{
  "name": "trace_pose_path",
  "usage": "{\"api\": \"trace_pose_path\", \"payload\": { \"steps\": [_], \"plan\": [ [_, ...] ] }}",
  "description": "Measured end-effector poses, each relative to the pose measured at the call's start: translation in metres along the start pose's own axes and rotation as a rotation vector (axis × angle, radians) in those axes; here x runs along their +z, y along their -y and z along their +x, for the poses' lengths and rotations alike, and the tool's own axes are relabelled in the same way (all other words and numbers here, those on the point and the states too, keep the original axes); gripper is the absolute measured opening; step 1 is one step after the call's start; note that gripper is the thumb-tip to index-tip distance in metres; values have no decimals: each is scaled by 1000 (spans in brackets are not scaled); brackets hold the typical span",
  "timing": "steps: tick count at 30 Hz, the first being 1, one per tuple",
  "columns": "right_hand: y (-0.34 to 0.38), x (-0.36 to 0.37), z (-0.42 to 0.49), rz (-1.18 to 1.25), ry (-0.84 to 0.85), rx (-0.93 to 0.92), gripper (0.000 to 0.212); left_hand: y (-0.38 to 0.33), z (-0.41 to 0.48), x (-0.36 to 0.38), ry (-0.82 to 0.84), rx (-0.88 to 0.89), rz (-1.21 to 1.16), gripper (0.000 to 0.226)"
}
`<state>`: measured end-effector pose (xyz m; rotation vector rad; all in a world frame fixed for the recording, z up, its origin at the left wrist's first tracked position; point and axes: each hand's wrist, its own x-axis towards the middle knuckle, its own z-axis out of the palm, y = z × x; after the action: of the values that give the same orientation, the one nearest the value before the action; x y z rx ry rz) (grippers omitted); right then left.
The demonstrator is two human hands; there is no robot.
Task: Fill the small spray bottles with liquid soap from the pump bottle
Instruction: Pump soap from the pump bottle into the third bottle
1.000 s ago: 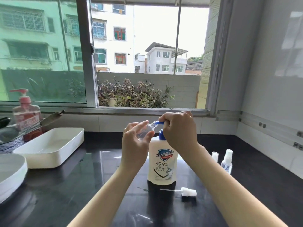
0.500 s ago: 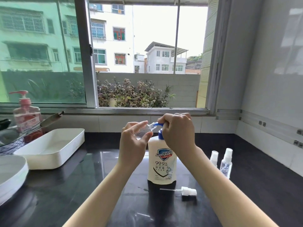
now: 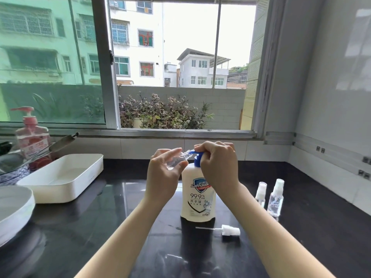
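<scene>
A white pump bottle [image 3: 198,195] of soap with a blue pump head stands on the black counter [image 3: 112,223]. My left hand [image 3: 163,177] grips a small clear spray bottle [image 3: 177,159], tilted with its open neck against the blue spout. My right hand [image 3: 217,167] is curled over the pump head and covers most of it. The loose white spray cap [image 3: 230,230] with its thin tube lies on the counter in front of the pump bottle. Two more small spray bottles [image 3: 276,199] stand capped to the right.
A white rectangular tray [image 3: 62,177] sits at the left, with a white round dish [image 3: 14,209] nearer the edge. A pink pump bottle [image 3: 32,135] stands behind a dish rack at far left. The window sill runs behind; a tiled wall bounds the right side.
Both hands and the pump head have dropped a little lower. The small bottle stays held at the spout.
</scene>
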<state>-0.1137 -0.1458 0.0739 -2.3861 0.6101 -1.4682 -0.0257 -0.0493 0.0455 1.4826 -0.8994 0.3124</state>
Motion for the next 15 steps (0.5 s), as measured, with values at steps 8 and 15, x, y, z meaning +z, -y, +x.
{"api": "trace_pose_path", "payload": {
  "steps": [8,15],
  "plan": [
    [12,-17,28,-36,103,-57,31,-7,6,-2,-12,17,19,36],
    [2,-6,1,-33,58,-53,30,-1,1,-3,20,2,12,37]
  ]
}}
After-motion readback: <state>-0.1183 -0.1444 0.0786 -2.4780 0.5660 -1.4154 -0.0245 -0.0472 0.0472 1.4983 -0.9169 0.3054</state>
